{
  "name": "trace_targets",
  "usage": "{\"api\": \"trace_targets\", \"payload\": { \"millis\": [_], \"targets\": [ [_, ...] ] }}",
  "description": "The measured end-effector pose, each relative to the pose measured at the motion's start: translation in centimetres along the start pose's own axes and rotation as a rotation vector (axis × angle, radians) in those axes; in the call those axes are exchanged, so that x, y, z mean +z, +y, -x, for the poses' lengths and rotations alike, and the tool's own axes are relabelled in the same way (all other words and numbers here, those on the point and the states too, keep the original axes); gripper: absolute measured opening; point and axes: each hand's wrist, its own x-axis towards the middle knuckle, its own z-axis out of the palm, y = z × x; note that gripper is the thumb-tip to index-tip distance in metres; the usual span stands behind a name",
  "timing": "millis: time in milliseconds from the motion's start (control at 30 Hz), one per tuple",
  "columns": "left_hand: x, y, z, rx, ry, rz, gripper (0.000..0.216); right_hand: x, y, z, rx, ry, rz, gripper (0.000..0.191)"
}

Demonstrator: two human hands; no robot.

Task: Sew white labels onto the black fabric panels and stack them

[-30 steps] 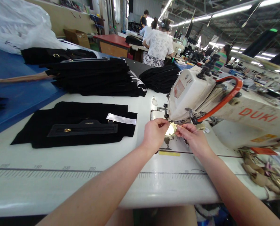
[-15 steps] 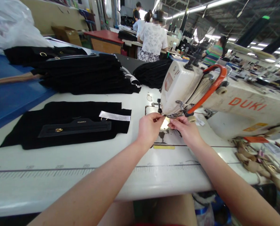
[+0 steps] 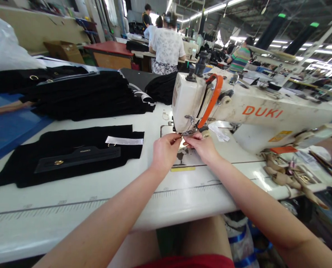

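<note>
Both hands pinch one small pale piece [image 3: 183,144] between thumb and fingertips at the centre of the frame; the left hand [image 3: 164,152] closes on it from the left, the right hand [image 3: 203,147] from the right, fingertips nearly touching; the piece is mostly hidden by the fingers and sits just under the head of a white DUKI sewing machine [image 3: 255,111], on its needle plate; both bare forearms reach in from the bottom edge over a white table [image 3: 70,212]; a yellow strip [image 3: 182,168] lies just below the hands; left of centre lies a flat black fabric panel [image 3: 68,154] with a white label [image 3: 123,140] on it; tan straps [image 3: 288,178] are heaped at right; further back, upper left, a stack of black fabric [image 3: 82,95]; at top centre, a person in a white top [image 3: 168,48] stands facing away.
</note>
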Motion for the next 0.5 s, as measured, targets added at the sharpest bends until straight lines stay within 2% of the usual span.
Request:
{"api": "trace_targets", "payload": {
  "millis": [500],
  "targets": [
    [0.03, -0.11, -0.17, -0.031, 0.018, 0.028, 0.016, -0.03, 0.21, -0.30, -0.029, -0.016, 0.034, 0.025]
  ]
}}
